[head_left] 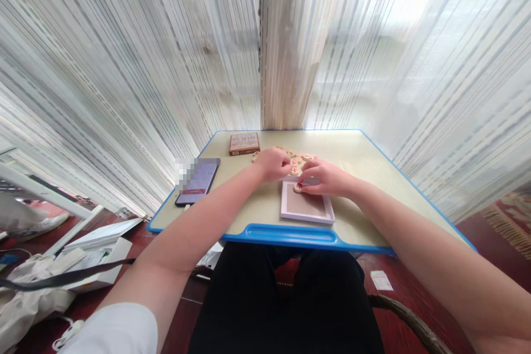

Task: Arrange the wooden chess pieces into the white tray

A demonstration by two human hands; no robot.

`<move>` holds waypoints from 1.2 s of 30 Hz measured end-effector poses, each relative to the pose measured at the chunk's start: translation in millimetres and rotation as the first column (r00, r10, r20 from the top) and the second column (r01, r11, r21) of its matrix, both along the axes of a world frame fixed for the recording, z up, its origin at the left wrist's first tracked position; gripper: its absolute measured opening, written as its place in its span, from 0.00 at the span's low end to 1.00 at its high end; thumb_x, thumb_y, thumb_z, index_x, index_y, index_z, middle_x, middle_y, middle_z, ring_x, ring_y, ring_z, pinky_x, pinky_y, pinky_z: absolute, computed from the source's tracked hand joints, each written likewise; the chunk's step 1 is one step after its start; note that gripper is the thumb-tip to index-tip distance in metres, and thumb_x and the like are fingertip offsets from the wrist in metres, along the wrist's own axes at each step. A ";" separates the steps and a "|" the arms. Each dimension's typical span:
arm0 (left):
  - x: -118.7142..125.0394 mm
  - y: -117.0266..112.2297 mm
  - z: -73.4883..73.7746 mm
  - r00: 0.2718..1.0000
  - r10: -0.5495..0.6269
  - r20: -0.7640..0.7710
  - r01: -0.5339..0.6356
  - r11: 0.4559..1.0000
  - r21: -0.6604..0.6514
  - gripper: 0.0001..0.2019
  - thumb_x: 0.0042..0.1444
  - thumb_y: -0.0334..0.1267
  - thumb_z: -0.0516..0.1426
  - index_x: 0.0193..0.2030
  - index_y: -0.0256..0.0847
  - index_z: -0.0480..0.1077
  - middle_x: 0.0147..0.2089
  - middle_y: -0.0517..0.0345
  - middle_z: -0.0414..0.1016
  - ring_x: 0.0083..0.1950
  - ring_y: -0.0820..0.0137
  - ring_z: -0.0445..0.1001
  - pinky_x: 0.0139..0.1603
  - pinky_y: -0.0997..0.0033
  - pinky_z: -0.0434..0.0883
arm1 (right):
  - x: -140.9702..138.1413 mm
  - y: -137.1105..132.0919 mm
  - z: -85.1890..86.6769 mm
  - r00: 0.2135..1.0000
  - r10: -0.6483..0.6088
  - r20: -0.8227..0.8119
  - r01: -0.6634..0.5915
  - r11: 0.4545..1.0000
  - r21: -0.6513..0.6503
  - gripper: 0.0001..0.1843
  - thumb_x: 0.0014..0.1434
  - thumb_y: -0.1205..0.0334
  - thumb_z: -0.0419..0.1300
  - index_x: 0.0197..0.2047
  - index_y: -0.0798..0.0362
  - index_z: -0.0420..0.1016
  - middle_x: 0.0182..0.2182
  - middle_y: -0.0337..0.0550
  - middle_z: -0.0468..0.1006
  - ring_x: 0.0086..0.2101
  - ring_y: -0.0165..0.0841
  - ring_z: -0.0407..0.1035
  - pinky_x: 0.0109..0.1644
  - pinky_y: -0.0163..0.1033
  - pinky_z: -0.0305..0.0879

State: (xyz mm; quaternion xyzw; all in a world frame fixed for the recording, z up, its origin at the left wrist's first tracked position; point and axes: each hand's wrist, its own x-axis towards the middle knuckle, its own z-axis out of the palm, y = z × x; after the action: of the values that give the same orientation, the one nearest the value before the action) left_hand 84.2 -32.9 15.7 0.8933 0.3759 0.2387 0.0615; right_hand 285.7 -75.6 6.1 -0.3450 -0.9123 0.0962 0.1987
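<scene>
A round wooden Chinese chess piece [297, 188] with red marking is pinched in the fingertips of my right hand [327, 178], at the upper left inside a shallow white-walled box [307, 217]. I cannot tell if the piece touches the box's floor. Just beyond the box, more chess pieces [294, 171] lie loosely grouped, some red-marked and some dark-marked. My left hand [272, 165] is closed over the left part of this group, fingers curled downward. Whatever it holds is hidden, and it covers some pieces.
At the back left of the blue-edged table [365, 146] lies a brown printed box lid [244, 144]. A phone [199, 181] rests near the left edge. A blue pencil groove [290, 235] runs along the front edge. Striped curtains [286, 38] hang behind the table.
</scene>
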 end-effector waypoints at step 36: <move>15.9 0.3 -30.0 0.961 -0.234 -0.150 0.273 0.892 0.360 0.09 0.49 0.33 0.51 0.22 0.39 0.68 0.24 0.57 0.69 0.26 0.71 0.64 0.28 0.69 0.59 | 13.6 0.5 8.2 0.998 -0.054 0.026 0.052 0.997 0.058 0.04 0.50 0.65 0.60 0.30 0.51 0.77 0.27 0.40 0.74 0.31 0.32 0.68 0.53 0.43 0.61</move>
State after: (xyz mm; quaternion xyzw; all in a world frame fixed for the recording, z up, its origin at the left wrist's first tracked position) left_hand 100.1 -32.6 -14.3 0.9407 0.2057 0.2504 -0.1003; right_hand 299.2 -75.1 14.3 -0.3646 -0.9079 0.0599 0.1982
